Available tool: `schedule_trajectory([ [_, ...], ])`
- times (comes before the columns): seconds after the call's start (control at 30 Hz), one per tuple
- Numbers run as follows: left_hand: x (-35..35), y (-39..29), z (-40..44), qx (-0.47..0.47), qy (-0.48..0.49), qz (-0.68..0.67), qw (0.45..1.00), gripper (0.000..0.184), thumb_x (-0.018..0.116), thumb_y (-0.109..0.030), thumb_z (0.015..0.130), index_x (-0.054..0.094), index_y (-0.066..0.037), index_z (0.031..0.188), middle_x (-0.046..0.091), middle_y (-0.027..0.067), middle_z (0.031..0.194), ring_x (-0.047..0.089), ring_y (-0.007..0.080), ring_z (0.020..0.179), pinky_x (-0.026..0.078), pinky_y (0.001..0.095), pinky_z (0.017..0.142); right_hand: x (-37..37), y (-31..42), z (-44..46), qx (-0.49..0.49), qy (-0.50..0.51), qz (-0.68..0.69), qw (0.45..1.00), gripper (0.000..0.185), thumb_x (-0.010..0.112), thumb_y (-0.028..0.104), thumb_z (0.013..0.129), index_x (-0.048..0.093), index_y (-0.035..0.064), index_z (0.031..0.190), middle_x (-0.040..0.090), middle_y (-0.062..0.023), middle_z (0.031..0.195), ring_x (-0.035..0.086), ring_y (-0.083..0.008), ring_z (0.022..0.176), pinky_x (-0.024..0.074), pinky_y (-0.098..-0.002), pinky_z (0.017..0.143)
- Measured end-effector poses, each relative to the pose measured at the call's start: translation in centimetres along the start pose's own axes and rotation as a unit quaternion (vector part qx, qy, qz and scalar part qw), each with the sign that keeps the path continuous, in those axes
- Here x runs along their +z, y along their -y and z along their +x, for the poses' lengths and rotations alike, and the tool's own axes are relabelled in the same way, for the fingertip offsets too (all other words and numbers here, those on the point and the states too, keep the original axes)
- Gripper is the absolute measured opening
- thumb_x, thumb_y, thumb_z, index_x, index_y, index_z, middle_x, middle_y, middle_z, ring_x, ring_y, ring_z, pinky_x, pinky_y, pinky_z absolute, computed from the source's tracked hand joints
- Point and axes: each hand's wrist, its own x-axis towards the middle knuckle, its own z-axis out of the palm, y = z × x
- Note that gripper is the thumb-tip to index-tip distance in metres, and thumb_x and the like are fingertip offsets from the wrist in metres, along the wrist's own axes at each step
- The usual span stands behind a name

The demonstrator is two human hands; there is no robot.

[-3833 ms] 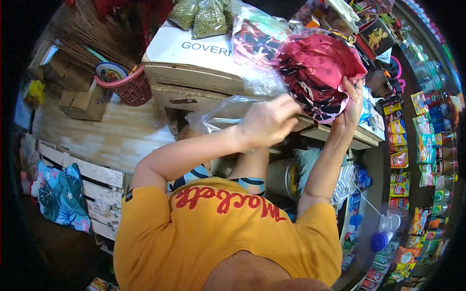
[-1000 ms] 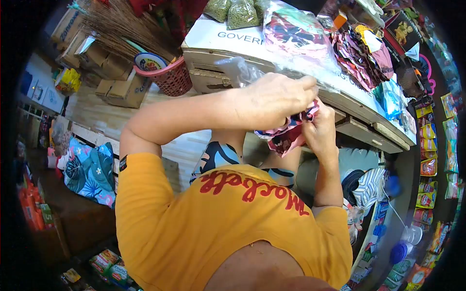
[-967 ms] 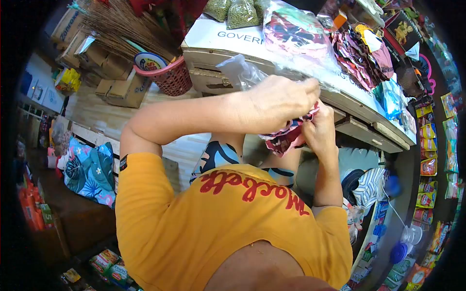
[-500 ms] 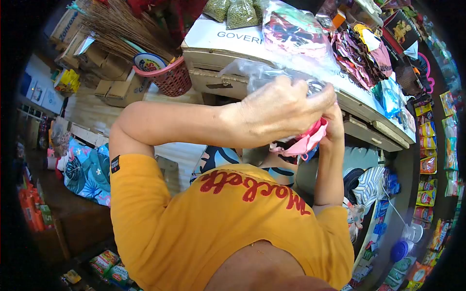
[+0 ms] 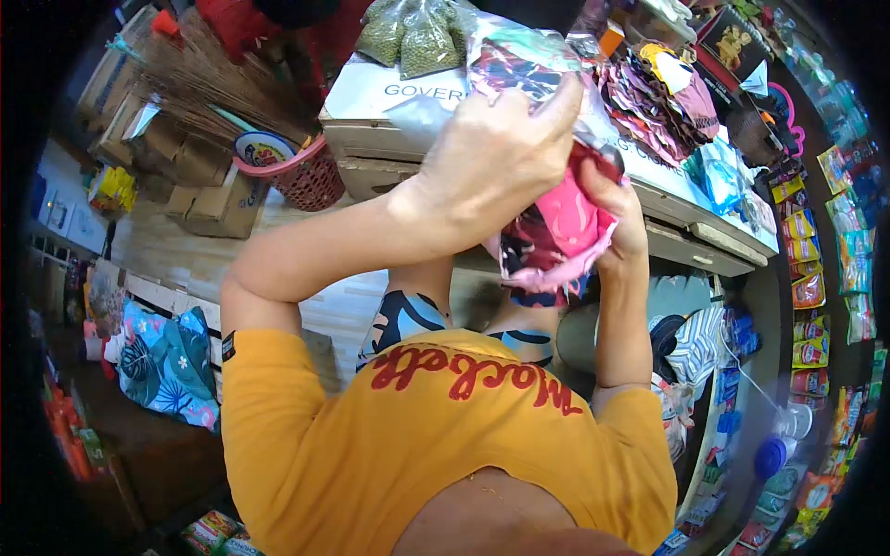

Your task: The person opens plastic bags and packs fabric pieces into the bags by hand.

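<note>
Right hand: closed on the folded pink cloth, the thumb being laid over its upper edge; the wrist [image 5: 619, 259] is held just in front of the drawers
Pink cloth [image 5: 573, 222]: gripped at its right side by the right hand [image 5: 626, 218], held up in front of the white-topped table [image 5: 366, 91] and above the legs; a bright pink face and a dark patterned fold are shown, where half a second ago much of it was hidden by the fingers
Left hand [image 5: 496, 153]: raised toward the table, having been lifted up from the cloth; its fingers are curled, but whether anything is pinched by them cannot be told
Change at the hands: the two have been drawn further apart, so the cloth is seen to be borne chiefly by the right one and its opened folds are left exposed
Clear plastic film [image 5: 417, 120]: seen behind the left hand, over the table's edge; how it is held cannot be told
Bagged cloths [image 5: 524, 60]: laid on the table just beyond the left hand's fingers
Cloth pile [image 5: 654, 102]: stacked to the right of the bagged cloths
Bean bags [image 5: 428, 46]: set on the table, left of the bagged cloths
</note>
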Motion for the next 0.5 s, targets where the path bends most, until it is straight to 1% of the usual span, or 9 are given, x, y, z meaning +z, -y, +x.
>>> schedule_trajectory([
  [0.07,0.8,-0.8,0.3,0.002,-0.003,-0.017,1.000,0.035,0.056,-0.015,0.072,0.056,-0.006,0.105,0.052,0.0117,0.114,0.054,0.0156,0.063,0.047,0.0275,0.052,-0.2,-0.2,0.5,0.014,-0.046,0.111,0.993,0.028,0.056,0.012,0.087,0.053,0.0042,0.114,0.060,-0.0085,0.107,0.060,-0.0202,0.093,0.0488,-0.0340,0.082],
  [0.13,0.2,-1.3,0.2,0.030,0.014,-0.121,0.992,0.029,0.056,-0.016,0.074,0.050,-0.010,0.101,0.052,0.0155,0.111,0.055,0.0159,0.059,0.046,0.0262,0.049,-1.7,-0.5,1.0,-0.060,-0.025,0.071,0.995,0.025,0.053,0.011,0.088,0.053,0.0043,0.112,0.060,-0.0086,0.105,0.060,-0.0204,0.093,0.0486,-0.0348,0.082],
  [0.17,0.4,-1.3,-0.2,0.036,-0.015,-0.132,0.990,0.028,0.056,-0.015,0.073,0.051,-0.009,0.099,0.052,0.0159,0.112,0.055,0.0162,0.059,0.046,0.0260,0.049,-2.8,-0.7,1.0,-0.133,-0.065,0.036,0.988,0.024,0.052,0.007,0.088,0.053,0.0032,0.112,0.059,-0.0105,0.108,0.059,-0.0206,0.095,0.0476,-0.0348,0.085],
  [0.2,0.6,-1.3,-0.6,0.043,-0.043,-0.144,0.988,0.027,0.057,-0.014,0.072,0.052,-0.007,0.097,0.051,0.0163,0.114,0.056,0.0165,0.059,0.047,0.0259,0.049,-1.9,-0.2,0.9,-0.195,-0.082,0.053,0.976,0.028,0.051,0.001,0.086,0.053,0.0015,0.114,0.059,-0.0112,0.108,0.059,-0.0205,0.096,0.0467,-0.0336,0.086],
  [0.27,0.9,-0.9,-0.7,-0.014,-0.021,-0.062,0.998,0.024,0.057,-0.013,0.070,0.054,-0.006,0.093,0.049,0.0166,0.119,0.056,0.0168,0.059,0.047,0.0266,0.049,-1.4,0.2,0.6,-0.280,-0.107,-0.038,0.953,0.036,0.051,-0.006,0.082,0.051,0.0000,0.117,0.060,-0.0120,0.108,0.059,-0.0204,0.096,0.0464,-0.0328,0.087],
  [0.33,1.3,-0.3,-0.3,-0.042,-0.020,-0.020,0.999,0.021,0.057,-0.011,0.069,0.055,-0.004,0.090,0.047,0.0166,0.123,0.056,0.0170,0.059,0.048,0.0273,0.049,0.3,0.1,0.2,-0.304,-0.087,-0.135,0.939,0.044,0.054,-0.013,0.076,0.051,0.0002,0.118,0.060,-0.0110,0.107,0.059,-0.0165,0.092,0.0472,-0.0281,0.082],
  [0.4,1.6,0.5,0.7,-0.044,-0.040,-0.017,0.998,0.021,0.057,-0.009,0.069,0.056,-0.002,0.088,0.044,0.0162,0.127,0.056,0.0172,0.060,0.048,0.0280,0.049,2.0,-0.6,-0.5,-0.247,-0.091,-0.242,0.934,0.043,0.057,-0.011,0.075,0.052,0.0004,0.116,0.061,-0.0066,0.102,0.059,-0.0132,0.087,0.0478,-0.0250,0.076],
  [0.43,1.5,0.5,1.1,-0.033,-0.027,-0.038,0.998,0.027,0.057,-0.009,0.068,0.057,-0.001,0.093,0.042,0.0154,0.129,0.058,0.0175,0.062,0.048,0.0284,0.050,1.3,-1.0,-0.3,-0.219,-0.092,-0.329,0.914,0.043,0.060,-0.009,0.074,0.052,0.0008,0.115,0.060,-0.0031,0.098,0.057,-0.0105,0.084,0.0475,-0.0229,0.071],
  [0.5,2.5,-0.2,1.7,0.019,0.012,-0.068,0.997,0.036,0.057,-0.010,0.068,0.057,0.001,0.102,0.044,0.0153,0.127,0.057,0.0176,0.064,0.049,0.0301,0.052,1.4,-1.9,0.0,-0.165,-0.053,-0.331,0.928,0.040,0.062,-0.006,0.074,0.052,-0.0009,0.112,0.059,-0.0042,0.097,0.056,-0.0106,0.086,0.0466,-0.0246,0.074],
])
